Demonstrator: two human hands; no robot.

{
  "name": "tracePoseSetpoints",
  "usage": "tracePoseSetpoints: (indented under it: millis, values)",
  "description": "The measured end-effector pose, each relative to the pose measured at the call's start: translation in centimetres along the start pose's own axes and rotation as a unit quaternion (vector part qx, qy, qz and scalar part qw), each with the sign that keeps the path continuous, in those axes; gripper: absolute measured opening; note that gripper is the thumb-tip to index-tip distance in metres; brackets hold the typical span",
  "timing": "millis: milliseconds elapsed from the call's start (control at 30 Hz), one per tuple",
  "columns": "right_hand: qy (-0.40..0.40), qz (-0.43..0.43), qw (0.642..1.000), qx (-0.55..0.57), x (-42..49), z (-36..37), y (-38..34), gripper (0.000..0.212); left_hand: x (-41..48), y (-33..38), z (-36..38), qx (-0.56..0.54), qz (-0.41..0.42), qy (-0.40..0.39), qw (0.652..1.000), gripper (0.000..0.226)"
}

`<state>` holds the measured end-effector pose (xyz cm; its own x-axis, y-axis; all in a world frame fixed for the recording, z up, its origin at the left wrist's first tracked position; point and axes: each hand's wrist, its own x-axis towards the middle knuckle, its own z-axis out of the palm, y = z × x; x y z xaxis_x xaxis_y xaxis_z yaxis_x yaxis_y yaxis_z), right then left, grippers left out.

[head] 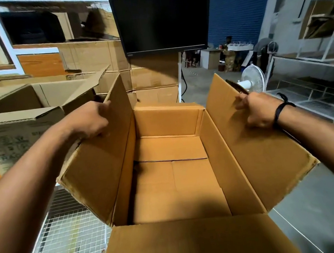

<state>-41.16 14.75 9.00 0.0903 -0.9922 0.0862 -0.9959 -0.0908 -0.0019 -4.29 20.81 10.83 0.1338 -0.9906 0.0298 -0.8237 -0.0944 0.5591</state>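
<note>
Single head-worn wide-angle view, facing forward and down, close above the open cardboard box (167, 122)

A: What stands at the back?
B: A dark monitor (162, 19) above a white post, a blue ribbed wall (238, 8) right of it, stacked brown cartons (94, 55) left of it.
A: And lower down?
B: A smooth grey floor (329, 201), a white fan (254, 79) beside white metal racks (326, 94), and a white wire-mesh shelf (69, 233) at lower left.
</note>
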Motion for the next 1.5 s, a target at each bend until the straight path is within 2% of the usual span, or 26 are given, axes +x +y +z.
tracePoseSetpoints:
  millis: [200, 333, 667, 833, 1133, 1333, 1500]
  values:
    - [0.005, -0.015, 1.0, 0.024, -5.2, 0.1, 0.8, 0.07, -6.3, -0.4, 0.9, -0.009, -0.011, -0.004, 1.0, 0.078]
    - [0.005, -0.037, 0.999, 0.015, -8.2, 0.5, 0.7, 0.069, -11.3, -1.4, 1.4, 0.002, -0.026, 0.02, 0.999, 0.076]
    - [-0.023, -0.076, 0.996, 0.032, -16.3, 0.9, -4.4, 0.069, -21.8, -6.1, -1.1, 0.004, -0.084, 0.03, 0.996, 0.079]
    - [-0.025, -0.119, 0.992, 0.023, -19.3, 0.9, -8.8, 0.07, -26.2, -9.0, -3.1, -0.015, -0.107, 0.046, 0.993, 0.082]
    - [-0.015, -0.165, 0.986, 0.031, -24.7, 2.0, -20.7, 0.065, -33.2, -16.3, -6.9, 0.045, -0.115, 0.092, 0.988, 0.079]
    - [-0.028, -0.191, 0.98, 0.042, -28.6, 1.5, -28.2, 0.067, -39.0, -22.6, -10.9, 0.047, -0.159, 0.09, 0.982, 0.072]
    - [-0.041, -0.222, 0.973, 0.048, -31.6, 2.6, -36.3, 0.07, -43.3, -27.4, -13.8, 0.065, -0.192, 0.084, 0.976, 0.077]
